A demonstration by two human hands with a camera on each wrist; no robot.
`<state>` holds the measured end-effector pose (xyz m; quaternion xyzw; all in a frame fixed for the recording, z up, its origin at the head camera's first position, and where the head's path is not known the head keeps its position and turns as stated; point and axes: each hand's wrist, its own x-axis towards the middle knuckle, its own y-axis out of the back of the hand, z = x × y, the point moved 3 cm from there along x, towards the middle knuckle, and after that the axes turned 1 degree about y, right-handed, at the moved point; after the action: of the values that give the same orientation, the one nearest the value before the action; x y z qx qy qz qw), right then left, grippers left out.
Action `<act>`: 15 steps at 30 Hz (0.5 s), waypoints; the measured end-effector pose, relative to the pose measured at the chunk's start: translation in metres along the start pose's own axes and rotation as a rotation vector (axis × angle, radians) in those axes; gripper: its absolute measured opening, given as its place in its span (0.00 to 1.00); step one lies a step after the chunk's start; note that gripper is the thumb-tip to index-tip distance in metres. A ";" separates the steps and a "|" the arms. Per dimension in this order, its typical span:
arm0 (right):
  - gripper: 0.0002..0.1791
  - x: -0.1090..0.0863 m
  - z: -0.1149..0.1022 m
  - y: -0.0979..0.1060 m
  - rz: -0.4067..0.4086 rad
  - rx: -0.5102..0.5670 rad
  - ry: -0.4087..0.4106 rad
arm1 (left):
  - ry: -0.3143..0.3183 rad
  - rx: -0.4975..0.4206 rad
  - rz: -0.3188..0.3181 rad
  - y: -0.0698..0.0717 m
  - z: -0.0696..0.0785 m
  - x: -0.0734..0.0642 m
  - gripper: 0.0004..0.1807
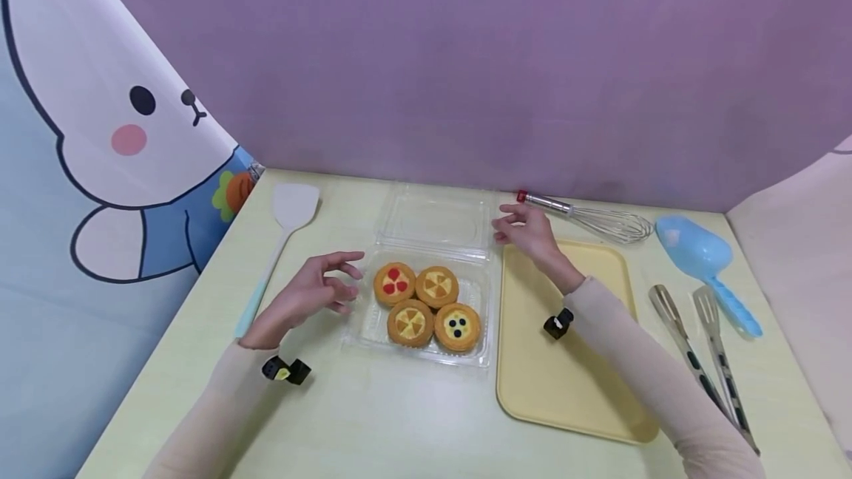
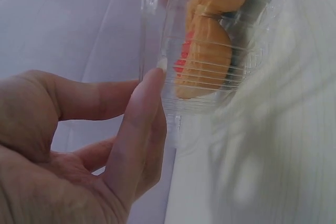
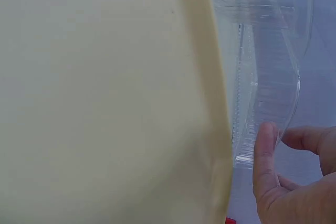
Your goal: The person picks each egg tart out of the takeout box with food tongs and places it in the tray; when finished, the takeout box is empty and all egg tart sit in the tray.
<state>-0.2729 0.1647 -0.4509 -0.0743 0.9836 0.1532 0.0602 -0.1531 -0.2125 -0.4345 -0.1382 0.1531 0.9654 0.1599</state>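
A clear plastic clamshell container [image 1: 366,335] stands on the table, its lid [image 1: 435,216] folded back toward the wall. Several round fruit tarts sit in its base: one with red pieces [image 1: 395,284], one with dark berries [image 1: 457,327], others with orange-brown wedges [image 1: 410,323]. My left hand [image 1: 316,290] is beside the base's left wall, fingers loosely bent and thumb apart from them; its fingertips reach the plastic edge in the left wrist view. With thumb and finger, my right hand [image 3: 296,177] pinches the lid's right edge, above the tray's far left corner.
Right of the container lies a yellow tray [image 1: 566,390]. A whisk [image 1: 599,220], blue scoop [image 1: 695,250] and two metal utensils with dark-patterned handles [image 1: 692,353] lie behind and right of it. A white spatula [image 1: 293,207] is at left. A purple backdrop [image 1: 466,80] borders the table.
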 end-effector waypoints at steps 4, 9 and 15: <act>0.27 -0.002 0.004 -0.001 0.001 0.000 -0.009 | -0.003 -0.003 0.001 -0.001 -0.001 0.000 0.39; 0.27 -0.007 0.005 0.001 -0.003 -0.014 0.010 | 0.003 0.004 0.006 -0.002 -0.001 -0.001 0.39; 0.28 -0.022 -0.001 0.011 -0.005 -0.091 0.071 | 0.008 0.012 0.005 -0.001 0.002 0.000 0.39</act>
<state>-0.2534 0.1771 -0.4436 -0.0848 0.9769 0.1949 0.0220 -0.1531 -0.2106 -0.4331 -0.1405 0.1600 0.9643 0.1575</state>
